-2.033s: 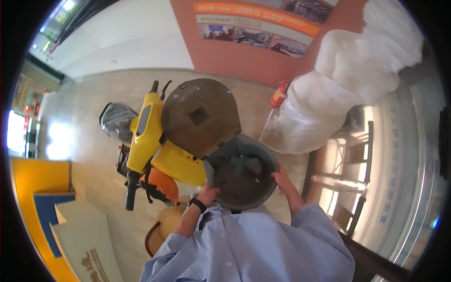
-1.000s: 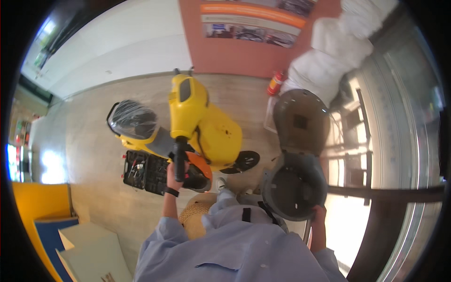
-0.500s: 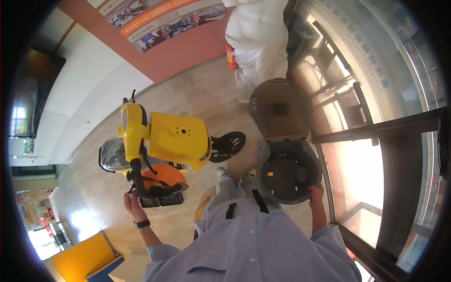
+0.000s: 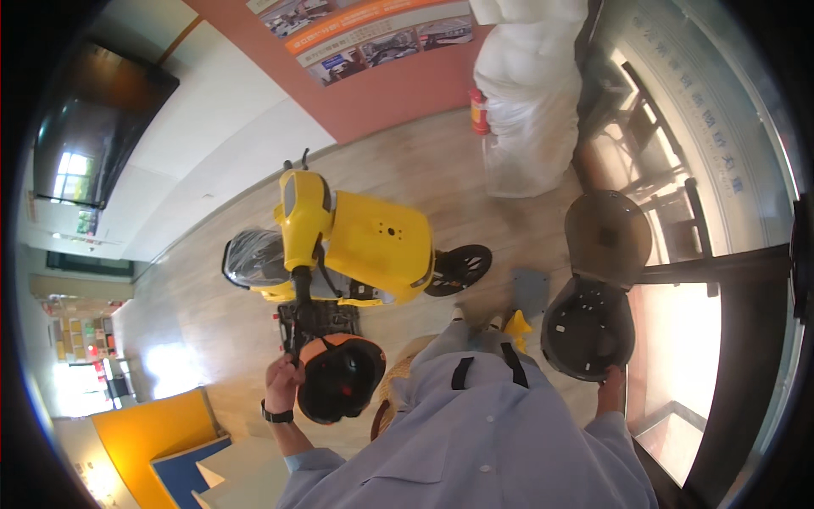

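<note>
An orange helmet (image 4: 371, 360) with a black inside is at my left hand (image 4: 284, 383), whose fingers are closed at its left edge. Whether they grip the shell or a strap cannot be told. A black watch circles that wrist. To the right, my right hand (image 4: 612, 376) grips the near rim of a dark grey scooter top box (image 4: 555, 360), with its thumb over the edge. The box's brown lid (image 4: 606, 229) is swung open away from me. Just beyond the helmet stands a yellow electric scooter (image 4: 373, 246), its black handlebar grip (image 4: 303, 288) toward me.
A yellow object (image 4: 517, 324) and a grey flat piece (image 4: 531, 291) lie on the floor near my feet. Part of a woven round seat (image 4: 392, 399) shows beside my legs. A plastic-wrapped white statue (image 4: 530, 110) and a red fire extinguisher (image 4: 480, 114) stand farther off.
The helmet has come away from beside the handlebar toward me, turned with its inside showing. The top box has moved right, uncovering the yellow object and grey piece. My view has shifted left.
</note>
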{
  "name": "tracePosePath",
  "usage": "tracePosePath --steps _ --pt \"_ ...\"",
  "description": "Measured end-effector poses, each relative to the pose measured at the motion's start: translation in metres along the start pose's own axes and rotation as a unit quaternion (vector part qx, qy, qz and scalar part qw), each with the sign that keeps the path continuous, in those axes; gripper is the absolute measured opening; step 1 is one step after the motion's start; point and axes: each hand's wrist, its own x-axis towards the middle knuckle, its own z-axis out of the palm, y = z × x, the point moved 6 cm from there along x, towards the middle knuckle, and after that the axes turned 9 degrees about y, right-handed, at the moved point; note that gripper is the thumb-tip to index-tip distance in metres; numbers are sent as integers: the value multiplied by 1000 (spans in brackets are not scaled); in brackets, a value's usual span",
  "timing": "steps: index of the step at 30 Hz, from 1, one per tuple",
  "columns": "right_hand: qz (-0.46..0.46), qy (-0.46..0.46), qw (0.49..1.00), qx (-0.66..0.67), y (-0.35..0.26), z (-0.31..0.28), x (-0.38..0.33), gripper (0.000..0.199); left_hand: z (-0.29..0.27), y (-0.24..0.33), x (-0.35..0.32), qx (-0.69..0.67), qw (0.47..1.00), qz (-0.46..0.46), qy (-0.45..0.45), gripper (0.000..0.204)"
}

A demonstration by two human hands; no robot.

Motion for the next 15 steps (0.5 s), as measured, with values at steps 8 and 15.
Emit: tracePosePath --steps 8,15 --pt "30 -20 999 9 7 30 -50 44 -6 -51 6 -250 968 -7 1 13" --pt "72 -25 994 79 23 8 -48 43 -59 -107 34 -525 850 12 42 20"
